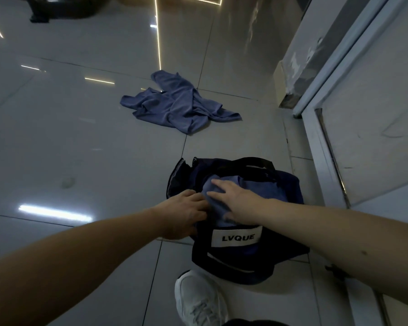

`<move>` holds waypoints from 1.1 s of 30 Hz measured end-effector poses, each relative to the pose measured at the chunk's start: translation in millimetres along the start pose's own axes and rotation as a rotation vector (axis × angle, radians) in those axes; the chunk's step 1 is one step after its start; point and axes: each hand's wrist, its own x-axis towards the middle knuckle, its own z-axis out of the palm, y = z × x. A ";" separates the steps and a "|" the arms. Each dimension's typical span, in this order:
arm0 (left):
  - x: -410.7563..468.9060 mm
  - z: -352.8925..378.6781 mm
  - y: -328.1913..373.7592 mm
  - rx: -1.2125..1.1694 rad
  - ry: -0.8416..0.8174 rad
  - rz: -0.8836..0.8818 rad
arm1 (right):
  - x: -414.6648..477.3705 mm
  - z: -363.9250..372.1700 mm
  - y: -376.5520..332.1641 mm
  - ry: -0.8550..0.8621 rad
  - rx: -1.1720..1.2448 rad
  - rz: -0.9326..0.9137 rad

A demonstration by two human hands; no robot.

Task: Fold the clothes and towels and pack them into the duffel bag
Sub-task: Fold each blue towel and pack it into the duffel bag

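We are leaning over the duffel bag (236, 257), which is sitting open on the glossy tiled floor (80, 142) just ahead of our white shoe (198, 300). Our right hand (236, 201) is lying flat with its fingers spread, pressing down on a folded blue cloth (262, 187) that is resting in the bag's mouth. Our left hand (179, 215) is working at the near-left rim with its fingers curled against the cloth's edge. We cannot tell whether it is pinching the cloth, gripping the rim or only pushing. 1 more blue garment (177, 104) is lying crumpled on the floor well beyond the bag, not yet folded.

As we are judging it, the trouble is coming from 3 places. The cloth is riding high in the opening, so pressing on 1 side alone is likely to make the fold slide apart and bunch. The bag is soft and its walls are sagging, so the rim may be rolling inward under our left hand and trapping the cloth's edge. The black strap (257, 162) is arching over the far side of the opening, where it could be getting pushed in beneath the cloth. Packing loosely is also risking too little room for the second garment, and a hard shove could be sending the bag skating across the slick tiles.
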 end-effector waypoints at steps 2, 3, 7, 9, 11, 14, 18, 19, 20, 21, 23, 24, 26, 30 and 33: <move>0.9 0.4 -4.1 -0.010 -0.020 -0.017 | 6.6 6.9 -2.2 -0.031 -0.024 0.008; 1.5 -0.3 -4.8 -0.019 -0.026 -0.019 | 8.9 9.9 -2.8 -0.043 -0.043 0.016; -0.2 -7.9 -8.1 -0.001 -0.003 0.044 | 16.8 13.9 -5.5 -0.087 -0.122 0.031; 0.4 -11.6 -6.1 -0.029 0.014 0.081 | 21.6 15.4 -6.9 -0.083 -0.142 0.016; 2.4 -15.0 -2.3 -0.093 0.016 0.097 | 26.5 16.7 -7.1 -0.053 -0.134 -0.008; 4.2 -16.5 4.0 -0.154 -0.016 0.060 | 29.2 18.5 -2.9 0.045 -0.098 -0.067; 12.3 -13.8 15.2 -0.152 -0.108 0.001 | 15.9 19.4 12.7 0.066 -0.098 -0.033; 14.4 -12.8 17.7 -0.144 -0.101 0.008 | 11.9 19.1 17.3 0.058 -0.143 0.005; 16.1 -11.6 19.6 -0.142 -0.090 0.019 | 8.4 19.3 21.7 0.039 -0.172 0.050; 17.0 -10.1 20.5 -0.146 -0.081 0.026 | 5.4 20.7 25.8 0.009 -0.165 0.093; 17.6 -7.5 21.6 -0.164 -0.079 0.030 | 2.9 26.0 32.3 -0.039 -0.082 0.143; 18.1 -7.1 22.0 -0.172 -0.080 0.034 | 4.4 29.5 34.6 -0.046 -0.050 0.145; 19.0 -9.0 22.5 -0.205 -0.063 0.055 | 12.8 36.7 34.6 -0.051 -0.038 0.136; 15.6 -6.7 24.7 -0.286 -0.049 0.074 | 22.8 50.0 28.8 -0.082 -0.038 0.143; 12.8 -5.5 23.6 -0.272 -0.041 0.053 | 20.4 45.3 34.8 -0.095 -0.027 0.118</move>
